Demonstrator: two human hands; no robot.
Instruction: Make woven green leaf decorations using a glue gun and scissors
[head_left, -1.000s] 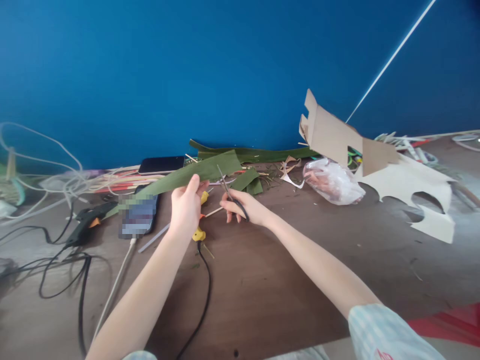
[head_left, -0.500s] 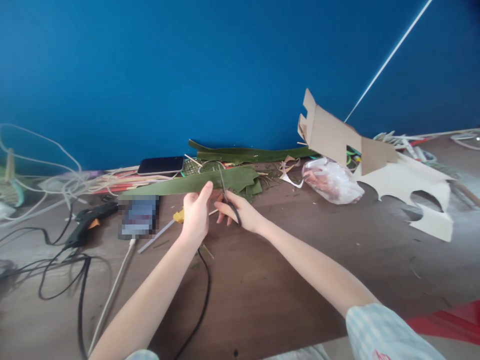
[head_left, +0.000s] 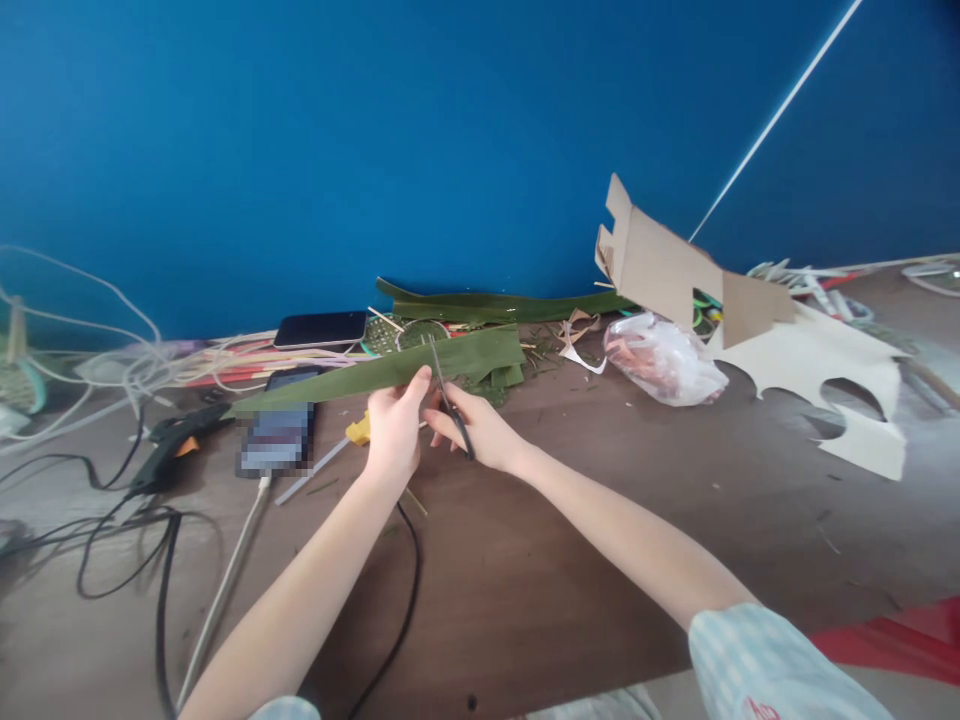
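A long green leaf is pinched between the thumb and fingers of my left hand. Its narrow tip points left, over a phone with a blurred screen, and its broad end reaches right. My right hand is closed around the dark handles of a pair of scissors. The blades cross the leaf just right of my left thumb. Cut green pieces lie below the leaf's broad end. Part of the scissor handles is hidden by my fingers.
More long leaves lie along the blue wall. A black phone and a glue gun with cables are on the left. To the right are a plastic bag, a cardboard box piece and white cut-out board.
The leaf has tilted, its left tip dropping over the phone and its right end rising slightly. The scissors have turned and shifted a little left, their blades looking closer together.
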